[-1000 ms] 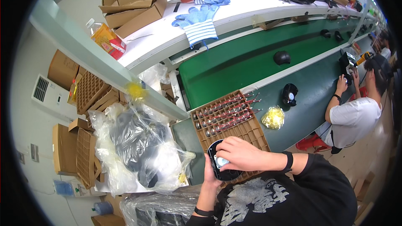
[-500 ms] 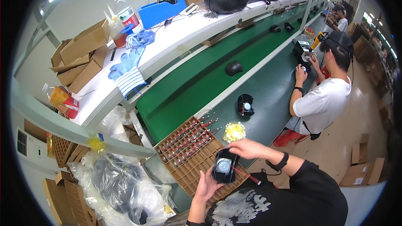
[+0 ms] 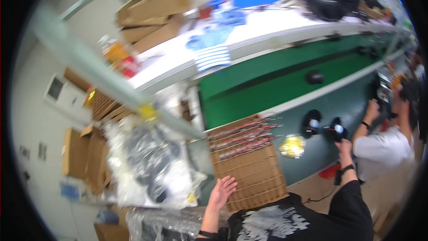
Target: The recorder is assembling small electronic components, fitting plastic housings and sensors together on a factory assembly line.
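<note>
My right hand point(image 3: 343, 147) reaches far out to the right, its fingers at the near edge of a black plastic housing point(image 3: 337, 130) with a round silvery part inside. A similar black housing point(image 3: 312, 123) lies just left of it on the dark worktop. My left hand point(image 3: 223, 192) is open and holds nothing, fingers stretched out beside the left edge of a cardboard divider tray point(image 3: 256, 176). Rows of small parts with red and black wires point(image 3: 243, 140) fill the tray's far portion. Motion smears the picture, so finer detail is lost.
Beyond the worktop runs a green conveyor belt point(image 3: 258, 93) carrying a black cover point(image 3: 314, 77). A yellowish shiny bundle point(image 3: 292, 146) sits right of the tray. Clear plastic bags point(image 3: 147, 160) and a slanted post point(image 3: 98, 71) are at left. A co-worker point(image 3: 383, 147) works at right.
My right hand has moved right with the housing, away from the tray to beside the other housing. My left hand has let go of it. The view has swung left.
</note>
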